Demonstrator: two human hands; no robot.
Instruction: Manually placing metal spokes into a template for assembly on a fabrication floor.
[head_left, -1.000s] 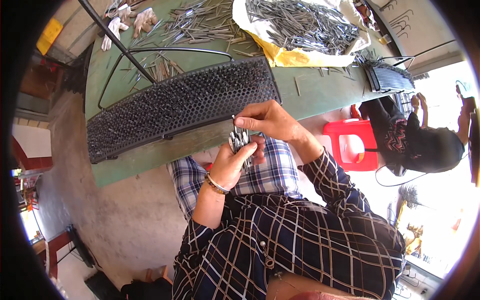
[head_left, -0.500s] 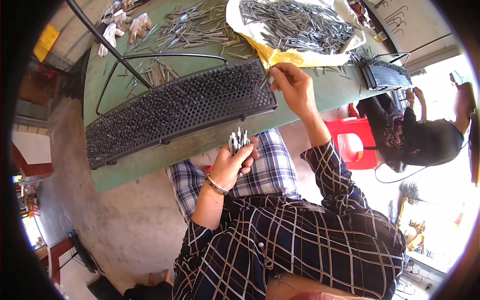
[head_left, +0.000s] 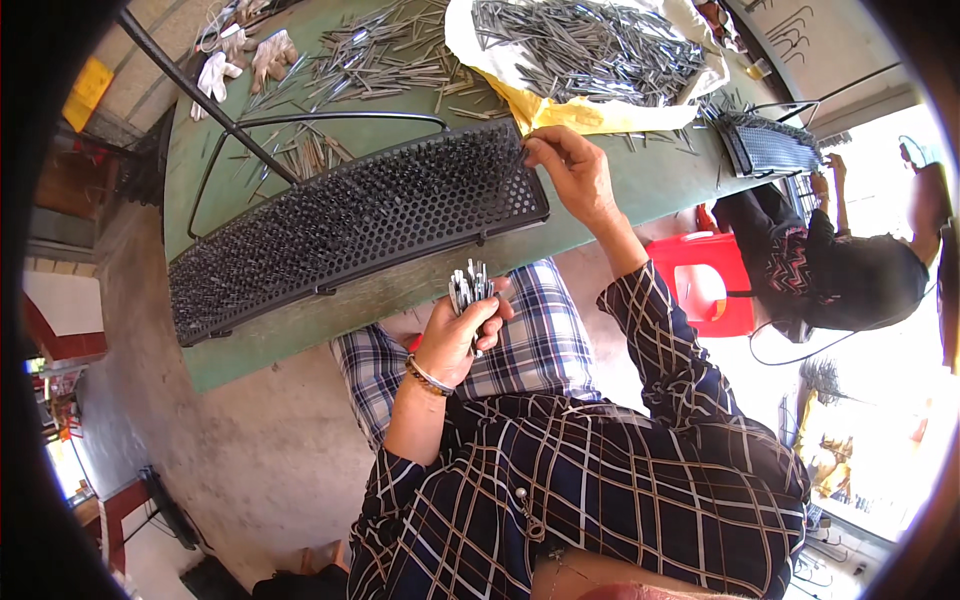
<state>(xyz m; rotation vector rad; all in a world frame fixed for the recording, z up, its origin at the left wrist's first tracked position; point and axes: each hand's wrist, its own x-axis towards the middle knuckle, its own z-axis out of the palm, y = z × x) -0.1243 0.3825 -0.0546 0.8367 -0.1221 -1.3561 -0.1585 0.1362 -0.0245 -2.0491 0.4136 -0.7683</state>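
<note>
Gripping a bundle of metal rods [head_left: 470,287], your left hand [head_left: 456,332] sits just short of the tabletop's [head_left: 625,190] near edge. Your right hand [head_left: 576,178] meets the right end of the black holed rack [head_left: 508,205] along that edge, fingertips together; whether they pinch a rod cannot be told.

Dk navy/blk shirt [head_left: 600,470] w/ tan & white lines crossing in lg slanted checks; same pattern on sleeves [head_left: 660,320], both stopping short of wrists. Sm. pearly bead [head_left: 521,492] on front, w/ loop trim [head_left: 538,526] just below. Sm. pendant [head_left: 557,553] nr neckline. Bottoms [head_left: 545,340] blue/white plaid. L wrist [head_left: 448,366]: pale band [head_left: 428,377] + brown beaded bracelet [head_left: 425,385]
</note>
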